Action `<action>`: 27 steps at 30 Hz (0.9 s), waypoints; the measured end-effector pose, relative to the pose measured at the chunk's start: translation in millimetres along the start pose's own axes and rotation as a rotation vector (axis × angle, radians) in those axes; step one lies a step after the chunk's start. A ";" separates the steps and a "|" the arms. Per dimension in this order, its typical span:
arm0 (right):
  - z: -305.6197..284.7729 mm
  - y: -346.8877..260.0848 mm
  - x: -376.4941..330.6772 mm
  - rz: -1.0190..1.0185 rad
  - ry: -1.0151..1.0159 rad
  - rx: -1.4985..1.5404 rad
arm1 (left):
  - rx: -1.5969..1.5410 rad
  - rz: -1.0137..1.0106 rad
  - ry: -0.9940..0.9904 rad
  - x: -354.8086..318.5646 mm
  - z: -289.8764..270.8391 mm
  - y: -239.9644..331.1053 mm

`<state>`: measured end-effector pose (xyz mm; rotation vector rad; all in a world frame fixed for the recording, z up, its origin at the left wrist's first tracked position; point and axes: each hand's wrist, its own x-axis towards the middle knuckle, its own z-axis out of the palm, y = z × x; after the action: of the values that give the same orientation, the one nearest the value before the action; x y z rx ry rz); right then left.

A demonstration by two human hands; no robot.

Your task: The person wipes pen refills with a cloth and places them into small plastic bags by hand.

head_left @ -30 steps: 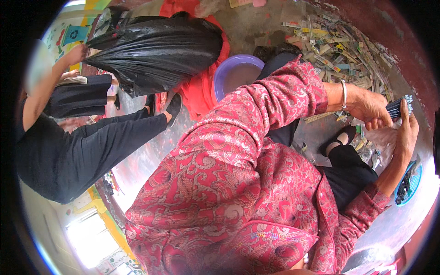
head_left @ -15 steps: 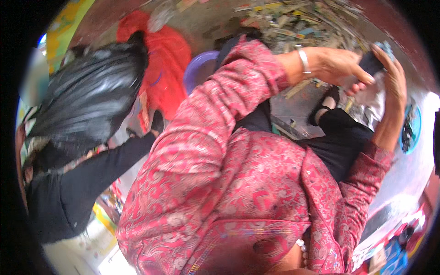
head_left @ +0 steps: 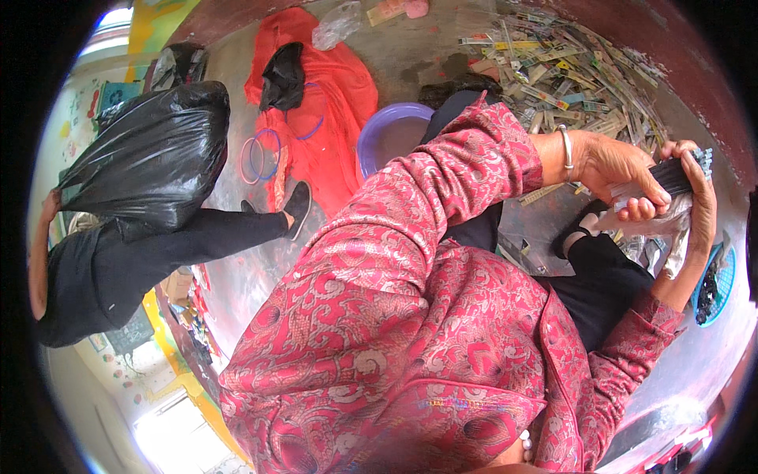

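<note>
- Left hand [head_left: 624, 175]: closed in a narrow grip, thumb over the lower-left end of the bundle, fingers curled beneath; a bracelet sits on the wrist.
- Right hand [head_left: 700, 193]: curled round the bundle's outer side, fingertips near the pale tips.
- Bundle [head_left: 671, 177]: dark, thin rods, held between both hands at the right of the view. It stays there through the last second; the half-second-old view blurs it, while now its tips show distinctly, so it remains under two-handed control.
- Wrap [head_left: 651, 224]: clear, crumpled, just below the bundle and against the right palm; whether it encloses the rods, I cannot tell.
- Basket [head_left: 726, 278]: blue, on the floor beside the right forearm, with black pieces inside.
- Basin [head_left: 364, 144]: purple, left of the strips [head_left: 564, 91], which lie scattered on the floor.
- Sheet [head_left: 343, 95]: red. The big bag [head_left: 158, 158] has moved off it, exposing a small black bag [head_left: 283, 79] and hoops [head_left: 252, 160]; the bundle is unaffected.
- Co-worker [head_left: 91, 280]: at far left, holding the big bag.
</note>
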<state>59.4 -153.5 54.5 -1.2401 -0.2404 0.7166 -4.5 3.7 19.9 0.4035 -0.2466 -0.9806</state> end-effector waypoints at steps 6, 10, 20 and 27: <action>0.9 -3.3 2.2 -0.006 0.281 -0.382 | 0.199 0.011 0.155 0.2 -4.2 2.2; 4.9 1.1 4.4 -0.067 0.346 -0.498 | 0.264 0.020 0.308 -4.6 4.2 0.5; -30.1 -6.6 8.8 -0.106 0.351 -0.374 | 0.041 -0.041 0.224 -0.7 13.8 16.8; -0.4 -16.0 -1.9 -0.518 0.751 -0.326 | -0.074 -0.098 0.405 5.3 0.3 13.2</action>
<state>64.0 -157.2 69.5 -1.5849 -0.0446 -0.2636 8.2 5.7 26.1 0.5397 0.1772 -0.9781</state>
